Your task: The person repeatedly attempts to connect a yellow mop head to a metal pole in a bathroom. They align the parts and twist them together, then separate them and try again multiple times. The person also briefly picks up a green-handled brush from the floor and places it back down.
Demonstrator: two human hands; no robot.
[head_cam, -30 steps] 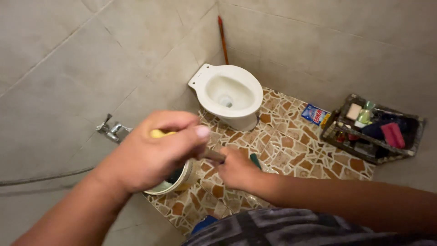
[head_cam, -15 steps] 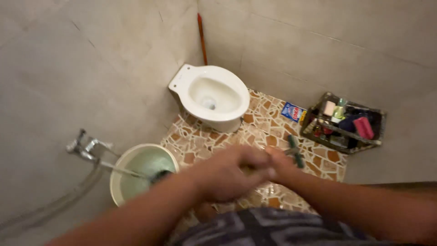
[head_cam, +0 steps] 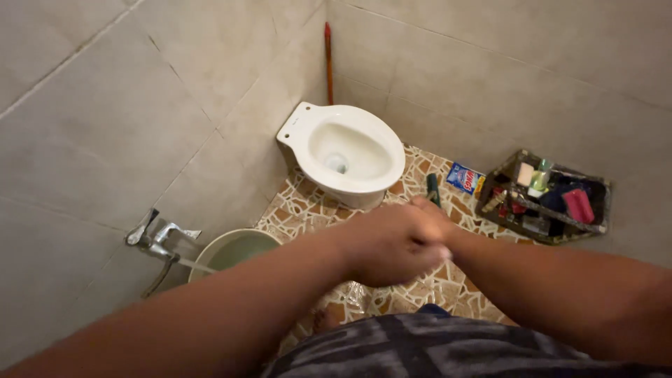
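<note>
**Hands clasped together above the mosaic floor**

A dark green slender tool [head_cam: 433,189] is sticking up just beyond the knuckles, its lower part hidden behind the hands; whether either hand is gripping it cannot be told. The left hand [head_cam: 392,241] is curling closed over the right hand [head_cam: 437,224], the two pressing together in front of the person's body, and nothing can be seen between the palms. Below them the brown and cream stone mosaic floor [head_cam: 448,287] is showing. Just past the hands a white ceramic toilet bowl [head_cam: 346,150] is standing in the corner, with a red-tipped stick [head_cam: 328,59] leaning upright against the grey tiled wall behind it. To the right, a blue sachet [head_cam: 464,178] is lying beside a dark wire rack [head_cam: 546,199] holding soap and bottles. To the left, a pale round bucket [head_cam: 234,250] is sitting under a metal tap [head_cam: 157,238].
</note>
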